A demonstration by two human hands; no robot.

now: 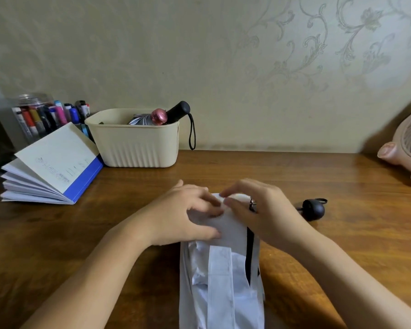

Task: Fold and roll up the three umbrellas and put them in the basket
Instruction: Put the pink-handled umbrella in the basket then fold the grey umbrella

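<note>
L hand [185, 213] & R hand [261, 210], fingers curled, both grip the far end of the white fabric folding umbrella [223, 281] lying on the brown wooden desk [294, 174]. 2 rolled umbrellas [144, 119] sit in the cream ribbed plastic basket [133, 143], back-left.

This looks like a home desk corner: a brown wooden worktop [294, 176] stands against beige wallpaper with a raised floral scroll pattern [318, 43]. A clear jar of coloured marker pens [40, 115], a fanned blue-and-white paper notebook [52, 167] and a small pink plastic desk fan [408, 143] sit on it.
</note>
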